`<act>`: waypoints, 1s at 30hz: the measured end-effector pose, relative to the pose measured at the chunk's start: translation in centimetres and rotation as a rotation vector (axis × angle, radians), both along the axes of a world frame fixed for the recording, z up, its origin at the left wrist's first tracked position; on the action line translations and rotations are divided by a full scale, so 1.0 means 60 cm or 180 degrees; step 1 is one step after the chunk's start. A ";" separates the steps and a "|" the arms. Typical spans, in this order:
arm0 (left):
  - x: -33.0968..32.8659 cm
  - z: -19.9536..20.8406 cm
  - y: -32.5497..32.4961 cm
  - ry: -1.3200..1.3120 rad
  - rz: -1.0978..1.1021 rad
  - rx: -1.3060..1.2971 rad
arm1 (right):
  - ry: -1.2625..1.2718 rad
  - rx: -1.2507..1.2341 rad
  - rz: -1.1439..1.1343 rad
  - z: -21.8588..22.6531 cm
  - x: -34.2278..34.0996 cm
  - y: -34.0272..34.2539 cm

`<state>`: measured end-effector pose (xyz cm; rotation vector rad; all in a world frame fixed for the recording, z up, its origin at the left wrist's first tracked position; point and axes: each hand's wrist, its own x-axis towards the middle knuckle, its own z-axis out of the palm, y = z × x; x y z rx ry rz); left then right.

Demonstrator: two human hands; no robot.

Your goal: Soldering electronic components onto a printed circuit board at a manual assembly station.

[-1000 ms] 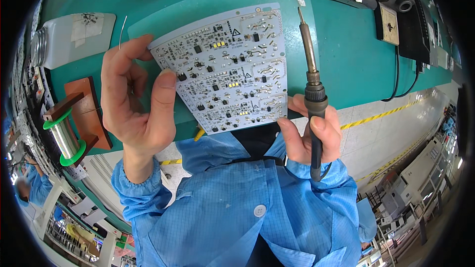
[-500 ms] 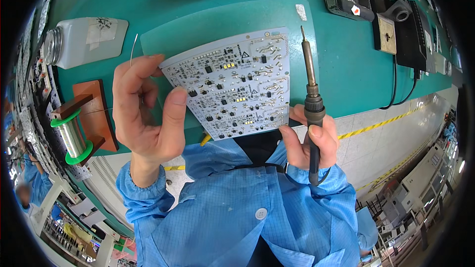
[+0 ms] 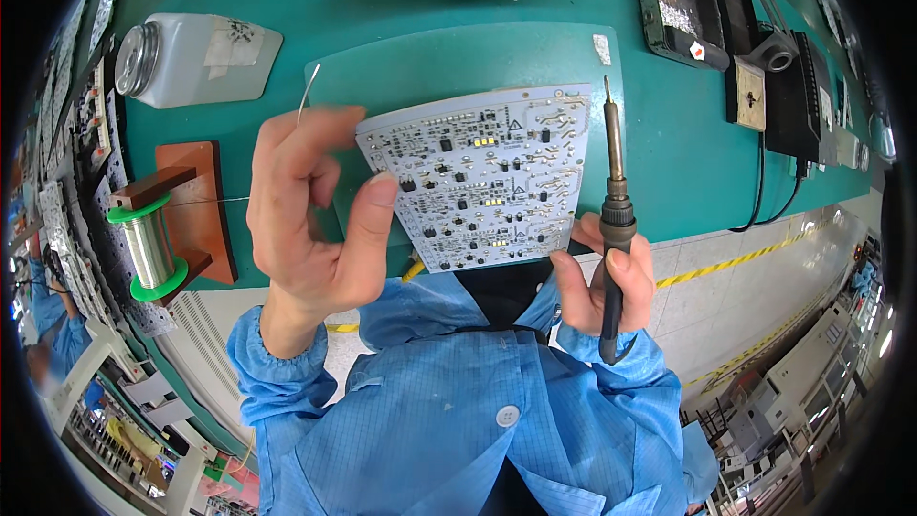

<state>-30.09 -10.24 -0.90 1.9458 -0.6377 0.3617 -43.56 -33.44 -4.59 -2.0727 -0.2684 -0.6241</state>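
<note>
Two hands busy, both up over the green worktop (image 3: 401,0). Left hand (image 3: 310,220) pinches the white board (image 3: 482,182) at its left edge, thumb on the populated face, other fingers behind; it also seems to carry a thin solder wire (image 3: 308,96) that sticks up past the fingertips, exact grip on the wire hidden. Board is held in the air, tilted toward the camera, above a green mat (image 3: 458,62), not lying on it. Right hand (image 3: 602,282) is closed round the handle of a soldering iron (image 3: 614,201), tip pointing up and away, just beside the board's right edge, not touching any pad afaict; thumb side also props the board's lower right corner. Board looks fully populated w/ small black parts and a few yellowish ones; can't tell which joints are done, too small. Progress, my read: inspection or lining-up stage, iron and wire both clear of the board, so no joint is being made rn; any touch-up is still ahead. Solder spool (image 3: 148,248) on a wooden stand left of the hand, white bottle (image 3: 196,59) lying far left, black station (image 3: 793,105) top right.
</note>
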 end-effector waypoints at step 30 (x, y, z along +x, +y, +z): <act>0.046 0.002 -0.073 -0.0449 -0.0418 0.0483 | 0.0304 0.0845 0.0215 0.113 0.131 -0.058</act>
